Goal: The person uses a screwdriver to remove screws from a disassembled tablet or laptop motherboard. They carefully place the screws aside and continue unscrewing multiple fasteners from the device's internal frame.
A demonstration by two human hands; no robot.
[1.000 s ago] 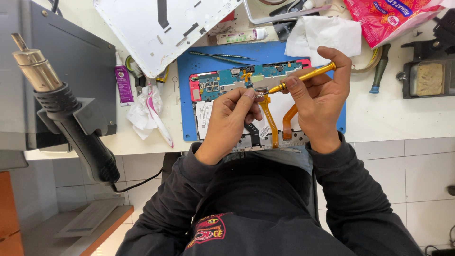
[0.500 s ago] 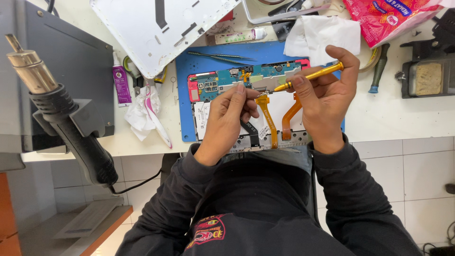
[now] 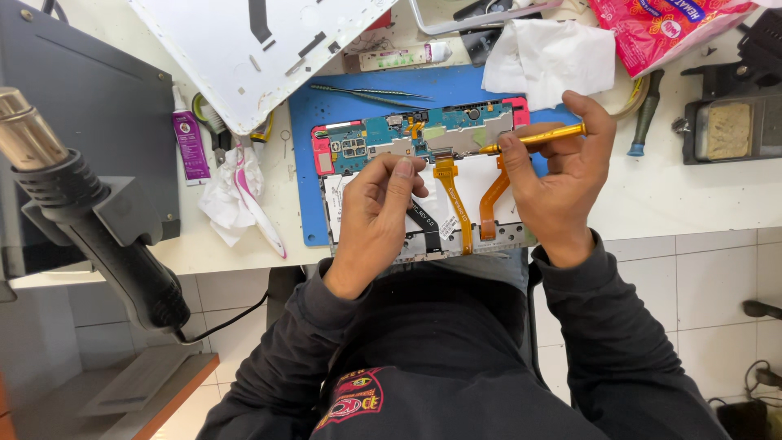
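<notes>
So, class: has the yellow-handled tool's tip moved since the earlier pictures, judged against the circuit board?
No clear move: the yellow-handled tool in the right hand points its tip at the same central spot of the circuit board, only slightly shifted.

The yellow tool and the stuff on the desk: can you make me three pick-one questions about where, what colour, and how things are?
1. Where does the circuit board lie?
A) on the blue mat
B) on the floor
C) inside a drawer

2. What colour are the flat ribbon cables?
A) green
B) orange
C) purple

3. How is the yellow tool held?
A) lying loose
B) gripped in the right hand
C) gripped in the left hand

Answers: A, the mat shows all round the board; B, both strips are orange; B, the right fingers wrap it.
</notes>
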